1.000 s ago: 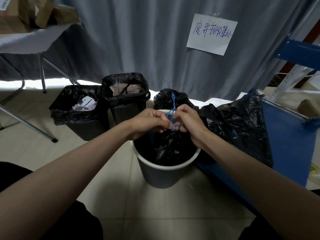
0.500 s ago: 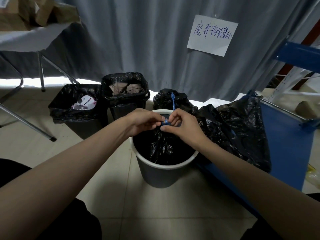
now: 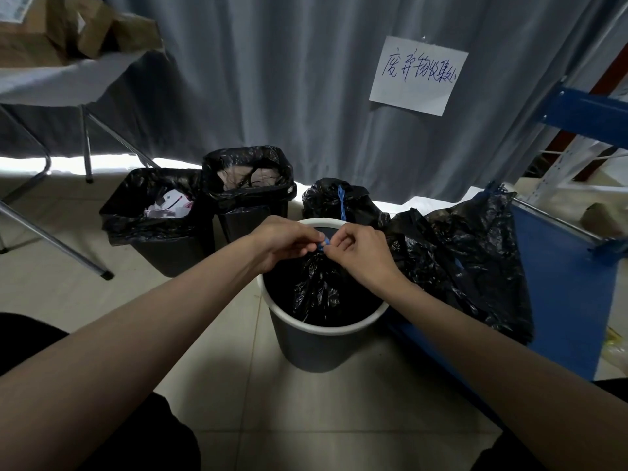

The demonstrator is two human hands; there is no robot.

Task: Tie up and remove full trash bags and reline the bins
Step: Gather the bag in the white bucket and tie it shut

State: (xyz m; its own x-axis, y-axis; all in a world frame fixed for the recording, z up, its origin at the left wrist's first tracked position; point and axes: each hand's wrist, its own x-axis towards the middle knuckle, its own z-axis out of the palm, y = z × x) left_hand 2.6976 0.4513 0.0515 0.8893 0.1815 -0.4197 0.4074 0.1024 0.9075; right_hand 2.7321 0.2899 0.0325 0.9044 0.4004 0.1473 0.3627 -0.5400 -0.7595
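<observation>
**Q:** Room and floor first?

**Me:** Pale square floor tiles (image 3: pixel 102 300), matt, with thin dark grout lines. Behind, a grey curtain (image 3: pixel 272 79) hangs in soft vertical folds, with a white paper sign (image 3: pixel 419 76) of blue handwriting on it. Far left, a folding table (image 3: pixel 61 79) on thin chrome legs carries crumpled brown cardboard boxes (image 3: pixel 68 25). To the right, a blue metal shelf frame (image 3: pixel 571 283), flat and painted.

**Q:** Where is the bag you're working on?

**Me:** Down inside the round bin (image 3: pixel 316 345): dark smooth wall, white rim. The black bag (image 3: pixel 323 290) is thin, glossy, finely creased film, gathered to a narrow neck at the top, above the rim.

**Q:** Your grip?

**Me:** Both hands meet at that neck. My left hand (image 3: pixel 282 241) has its fingers curled, tips pinching a short blue tie (image 3: pixel 323 244). My right hand (image 3: pixel 360 253) pinches the same tie from the other side, thumb and forefinger pressed together. Only a small blue bit shows between the fingertips.

**Q:** What else is near?

**Me:** Two square black bins stand beyond on the left, both lined with black film folded over the rims: the nearer lined bin (image 3: pixel 159 222) holds white paper scraps, the taller lined bin (image 3: pixel 249 188) brownish contents I cannot make out. Behind my bin sits a tied bag (image 3: pixel 339 202), lumpy, with a blue drawstring upright. Just beside it on the right, a large loose bag (image 3: pixel 469 263) slumps against the blue shelf, crinkled and shiny.
</observation>
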